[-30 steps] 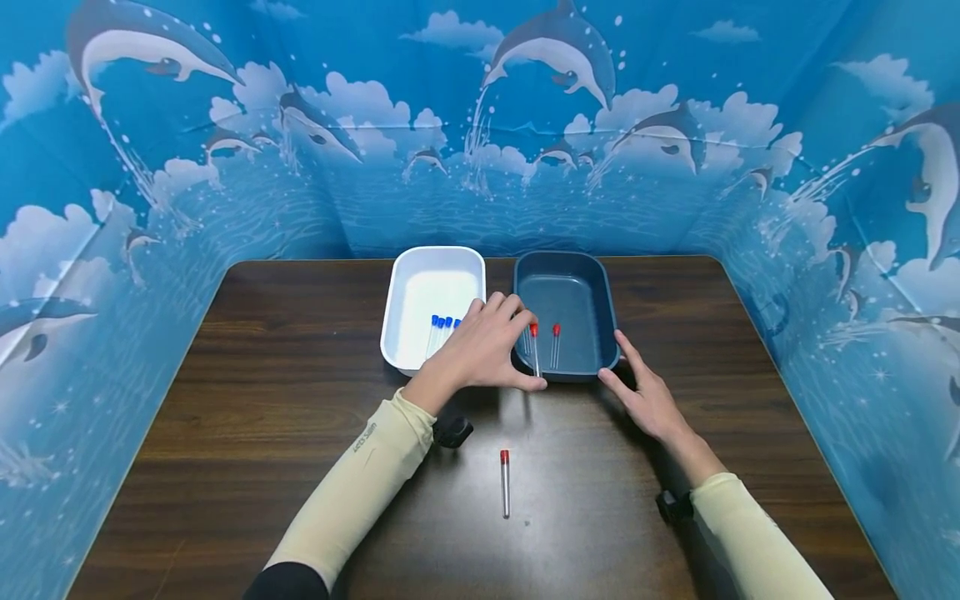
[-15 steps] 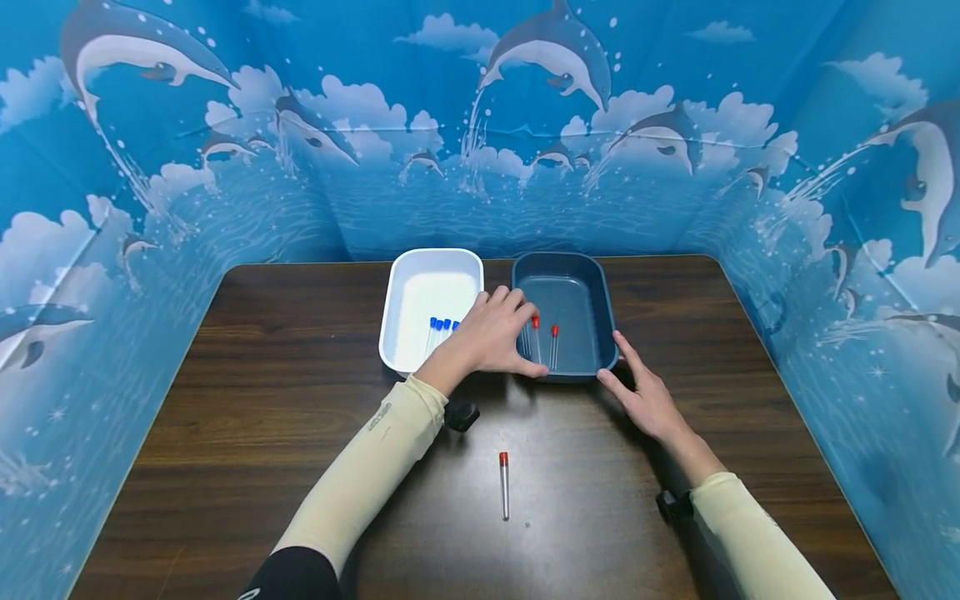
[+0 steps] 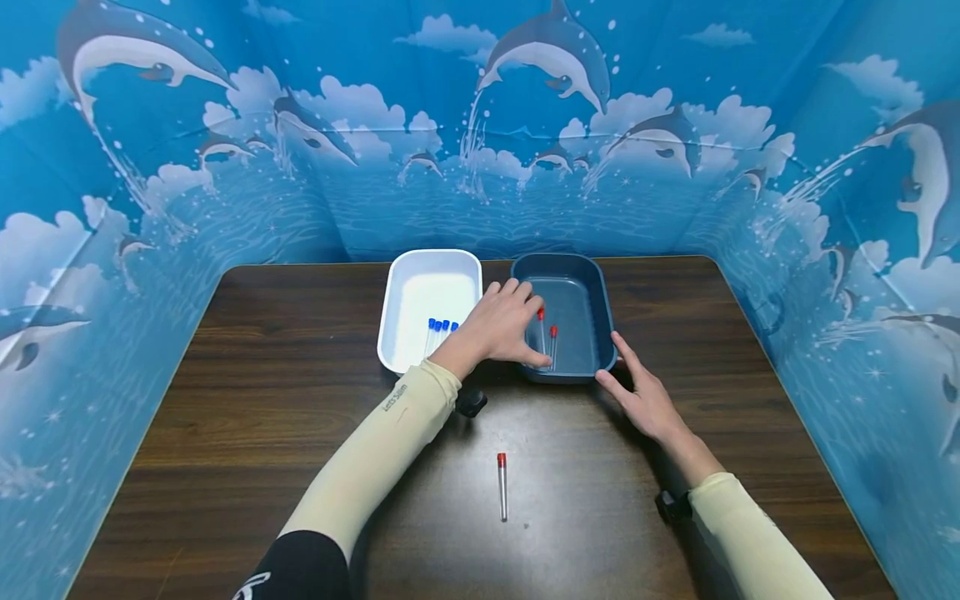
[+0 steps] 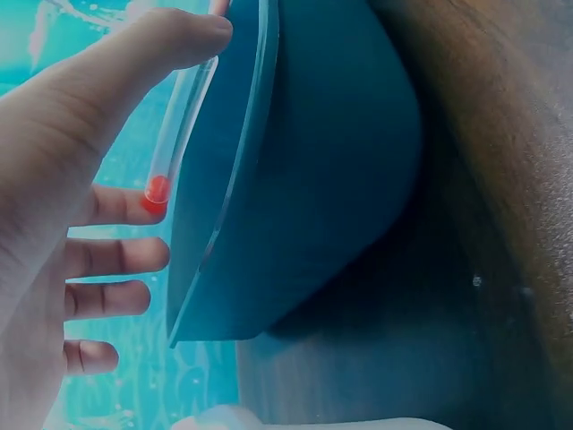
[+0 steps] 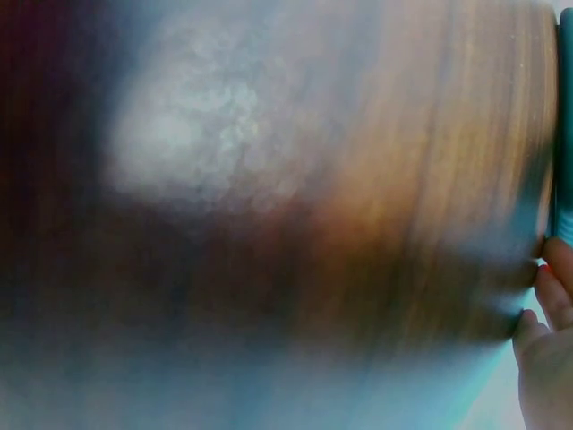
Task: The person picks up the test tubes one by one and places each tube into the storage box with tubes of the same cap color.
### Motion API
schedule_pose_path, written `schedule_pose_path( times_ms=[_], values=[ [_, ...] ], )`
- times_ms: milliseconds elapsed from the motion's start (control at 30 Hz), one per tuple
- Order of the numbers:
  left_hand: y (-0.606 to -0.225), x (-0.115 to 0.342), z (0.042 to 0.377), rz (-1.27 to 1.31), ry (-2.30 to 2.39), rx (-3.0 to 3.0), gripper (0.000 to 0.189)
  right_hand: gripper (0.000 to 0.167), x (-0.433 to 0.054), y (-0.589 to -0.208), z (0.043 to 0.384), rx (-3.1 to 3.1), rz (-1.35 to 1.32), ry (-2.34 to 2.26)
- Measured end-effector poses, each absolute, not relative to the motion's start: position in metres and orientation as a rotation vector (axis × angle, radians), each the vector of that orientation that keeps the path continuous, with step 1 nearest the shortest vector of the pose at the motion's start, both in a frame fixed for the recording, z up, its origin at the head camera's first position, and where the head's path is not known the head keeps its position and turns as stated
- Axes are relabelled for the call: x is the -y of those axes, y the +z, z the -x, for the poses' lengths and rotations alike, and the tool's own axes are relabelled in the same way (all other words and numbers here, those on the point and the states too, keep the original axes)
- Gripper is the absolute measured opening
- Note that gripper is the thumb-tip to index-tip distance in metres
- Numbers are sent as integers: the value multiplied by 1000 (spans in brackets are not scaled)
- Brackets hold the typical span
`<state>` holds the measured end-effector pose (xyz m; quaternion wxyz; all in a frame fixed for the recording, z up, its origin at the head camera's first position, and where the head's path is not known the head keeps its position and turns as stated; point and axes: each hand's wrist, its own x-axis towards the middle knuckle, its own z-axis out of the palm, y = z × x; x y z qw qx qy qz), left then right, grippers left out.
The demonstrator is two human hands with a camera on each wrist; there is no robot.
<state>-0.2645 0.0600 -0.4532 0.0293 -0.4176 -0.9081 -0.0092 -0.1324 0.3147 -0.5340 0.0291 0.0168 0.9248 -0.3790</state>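
Observation:
My left hand (image 3: 501, 327) holds a clear red-capped test tube (image 4: 175, 134) lengthwise between thumb and index finger, over the dark blue tray (image 3: 573, 377). The tube's red cap meets the index fingertip; the other fingers are spread apart. Another red-capped tube (image 3: 553, 335) lies inside that tray, and the left hand hides part of the tray. At the tray's front right corner, my right hand (image 3: 651, 406) rests thumb and fingers, fairly straight, against the outside. A further red-capped tube (image 3: 502, 487) lies on the table in front of the trays.
A white tray (image 3: 384, 333) stands left of the dark one, with several blue-capped tubes (image 3: 438, 327) in it, partly behind my left forearm. Both trays stand near the far edge of the wooden table (image 3: 262, 375). A blue dolphin-print curtain (image 3: 450, 208) surrounds the table's back and sides.
My left hand has moved forward and slightly right, further over the dark tray, carrying its tube. The right hand has stayed at the tray's corner.

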Motion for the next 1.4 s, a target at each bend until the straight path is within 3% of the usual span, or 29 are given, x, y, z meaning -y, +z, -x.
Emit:
schedule_pose_path(
  times_ms=[1400],
  values=[
    [-474,-91,291,1414,384,2838,93,73,-315,-535,133,-2859,-46,-1164]
  ],
)
